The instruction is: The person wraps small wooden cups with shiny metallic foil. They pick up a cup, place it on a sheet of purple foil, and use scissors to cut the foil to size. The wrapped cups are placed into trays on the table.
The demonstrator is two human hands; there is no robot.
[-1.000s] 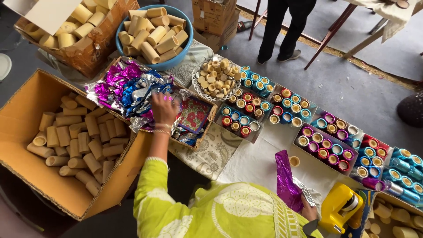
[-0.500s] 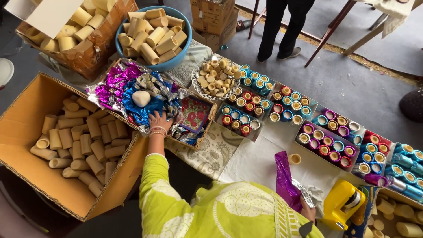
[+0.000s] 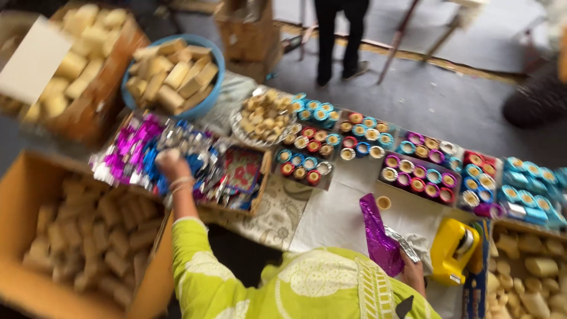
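My left hand [image 3: 169,163] reaches out over a heap of shiny pink, blue and silver foil wrappers [image 3: 133,153] and rests on it with fingers curled. Motion blur hides whether it grips anything. My right hand [image 3: 413,272], close to my body at the lower right, holds a purple foil sheet [image 3: 377,233] with a silver underside, above a white cloth [image 3: 342,207]. My sleeves are yellow-green with a white pattern.
A cardboard box [image 3: 23,183] of tan cylinders lies at the left. A blue basin [image 3: 216,88] of tan blocks and a round tray [image 3: 264,115] of tan pieces stand behind. Boxes of colourful wrapped rounds [image 3: 422,171] run to the right, beside a yellow tape dispenser [image 3: 452,251]. A person [image 3: 339,35] stands at the back.
My left hand has shifted left across the foil heap, onto the spot where a tan cylinder lay. The view has swung and blurred. My right hand still holds the purple foil.
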